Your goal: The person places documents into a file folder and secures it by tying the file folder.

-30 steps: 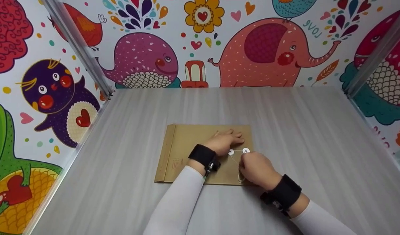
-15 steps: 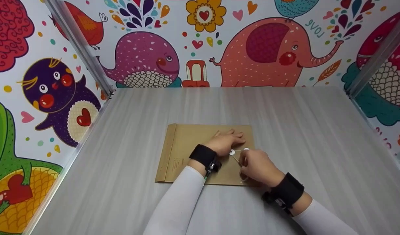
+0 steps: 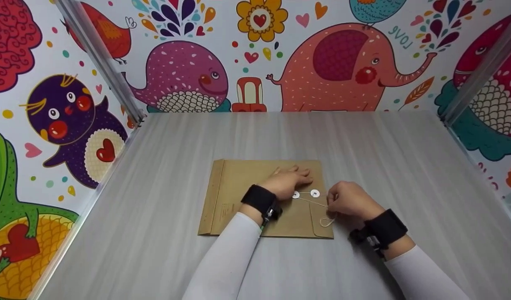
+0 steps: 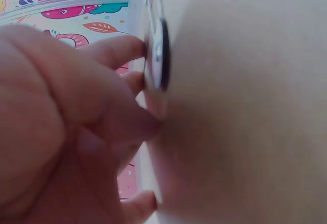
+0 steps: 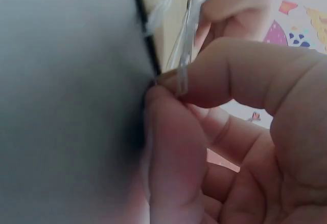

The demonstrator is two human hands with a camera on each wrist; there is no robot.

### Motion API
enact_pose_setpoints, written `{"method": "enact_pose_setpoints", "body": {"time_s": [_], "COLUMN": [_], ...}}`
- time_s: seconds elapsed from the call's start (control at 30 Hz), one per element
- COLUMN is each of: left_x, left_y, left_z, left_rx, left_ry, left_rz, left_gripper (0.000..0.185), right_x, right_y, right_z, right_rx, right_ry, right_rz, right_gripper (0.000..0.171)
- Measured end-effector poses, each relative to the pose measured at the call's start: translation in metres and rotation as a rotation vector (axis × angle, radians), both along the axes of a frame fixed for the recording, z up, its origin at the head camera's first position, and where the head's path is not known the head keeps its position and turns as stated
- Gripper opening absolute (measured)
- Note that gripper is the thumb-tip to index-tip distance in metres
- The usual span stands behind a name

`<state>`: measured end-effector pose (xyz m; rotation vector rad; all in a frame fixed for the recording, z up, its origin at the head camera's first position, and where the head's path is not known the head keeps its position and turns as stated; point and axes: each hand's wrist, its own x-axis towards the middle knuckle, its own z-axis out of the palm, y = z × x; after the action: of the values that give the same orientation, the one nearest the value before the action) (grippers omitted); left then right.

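A brown paper document envelope (image 3: 255,175) lies flat on the table, its flap toward the right. Two white round buttons (image 3: 315,193) sit on it, joined by a thin string (image 3: 311,201). My left hand (image 3: 282,182) rests on the envelope with fingers spread, just beside the left button; one button (image 4: 157,55) shows close up in the left wrist view. At the envelope's right edge my right hand (image 3: 350,201) pinches the string between thumb and forefinger, drawing it straight from the left button. The string's loose end curls below the hand on the flap.
The grey wood-grain table (image 3: 176,137) extends around the envelope. Walls with cartoon animals (image 3: 334,71) stand at the back and both sides, with metal posts (image 3: 101,58) at the corners. Each wrist wears a black strap (image 3: 387,227).
My right hand has moved right, off the flap to the envelope's edge, pulling the string along. The right button and flap are uncovered now. The left hand has stayed in place.
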<state>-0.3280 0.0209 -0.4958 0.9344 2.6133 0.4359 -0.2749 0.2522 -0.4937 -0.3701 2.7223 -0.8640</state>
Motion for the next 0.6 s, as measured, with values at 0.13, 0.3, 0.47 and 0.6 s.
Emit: {"method": "enact_pose_setpoints", "body": {"time_s": [0.13, 0.3, 0.47, 0.6], "left_x": [0.002, 0.004, 0.006, 0.008], "left_y": [0.001, 0.005, 0.009, 0.009], "left_z": [0.0, 0.002, 0.002, 0.002], "left_rx": [-0.006, -0.021, -0.022, -0.011], "left_ry": [-0.002, -0.003, -0.012, -0.033], "left_rz": [0.017, 0.014, 0.001, -0.002], "left_gripper": [0.07, 0.065, 0.067, 0.067], "right_x": [-0.003, -0.005, -0.007, -0.008], "right_y": [0.005, 0.008, 0.011, 0.015], "right_z": [0.0, 0.0, -0.001, 0.001], "right_rx": [0.002, 0.062, 0.113, 0.133], "right_ry": [-0.008, 0.065, 0.102, 0.11], "right_rz": [-0.034, -0.021, -0.001, -0.006], "right_gripper": [0.021, 0.022, 0.024, 0.023]}}
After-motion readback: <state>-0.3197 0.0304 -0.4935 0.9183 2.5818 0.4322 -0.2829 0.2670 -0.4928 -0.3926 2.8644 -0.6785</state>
